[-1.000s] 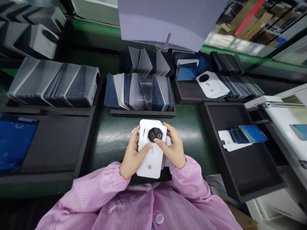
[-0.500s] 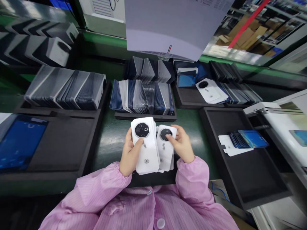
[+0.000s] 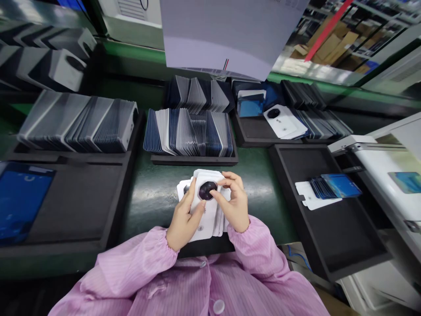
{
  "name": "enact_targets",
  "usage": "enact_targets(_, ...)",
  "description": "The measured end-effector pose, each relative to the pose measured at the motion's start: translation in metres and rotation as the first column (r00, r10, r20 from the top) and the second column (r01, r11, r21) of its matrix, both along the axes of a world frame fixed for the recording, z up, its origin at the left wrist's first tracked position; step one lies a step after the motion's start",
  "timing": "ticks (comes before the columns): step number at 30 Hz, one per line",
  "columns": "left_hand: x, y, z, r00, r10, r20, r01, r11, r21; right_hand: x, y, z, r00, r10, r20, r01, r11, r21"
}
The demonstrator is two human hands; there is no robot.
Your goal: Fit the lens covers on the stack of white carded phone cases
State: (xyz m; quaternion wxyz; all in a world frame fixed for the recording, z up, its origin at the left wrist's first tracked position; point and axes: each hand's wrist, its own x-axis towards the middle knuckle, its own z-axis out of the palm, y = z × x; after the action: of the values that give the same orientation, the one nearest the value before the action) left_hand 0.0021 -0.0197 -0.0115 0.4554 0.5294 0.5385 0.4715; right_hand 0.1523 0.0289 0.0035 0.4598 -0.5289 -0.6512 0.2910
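White cards [image 3: 207, 221]: fanned stack nearer you than the central tray [image 3: 194, 160], long axis pointing toward it, dark octagon [image 3: 205, 189] end foremost.
Your left hand [image 3: 182, 219]: closed around the stack's left side, thumb on its face.
Your right hand [image 3: 237, 206]: thumb and forefinger slightly apart at the octagon; pinch unclear.
Card finish: smooth, flat, round-cornered.
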Motion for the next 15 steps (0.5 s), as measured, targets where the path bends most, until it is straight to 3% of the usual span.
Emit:
enact_targets(6,0.000,-0.001,-0.001,0.997,0.009,-0.072,-0.005,0.998,0.060,0.004,0.003,-0.003,0.993,0.034,-0.116,-0.044,0.995,-0.086)
enact_targets(8,0.001,0.000,0.000,1.000,0.019,-0.017,-0.019,1.000,0.005,0.003,0.000,-0.002,0.999,0.022,-0.031,-0.022,1.000,0.006)
enact_targets(11,0.000,0.003,0.005,0.991,0.041,0.127,-0.023,0.989,-0.143,0.000,-0.004,0.001,0.991,0.013,0.131,-0.049,0.961,0.274)
enact_targets(13,-0.001,0.006,0.009,0.973,0.059,0.224,-0.010,0.977,-0.211,-0.002,-0.006,0.001,0.976,0.109,0.189,-0.179,0.895,0.408)
enact_targets(15,-0.002,0.009,0.012,0.957,0.076,0.278,-0.014,0.976,-0.217,-0.004,-0.007,0.000,0.945,0.258,0.199,-0.323,0.827,0.461)
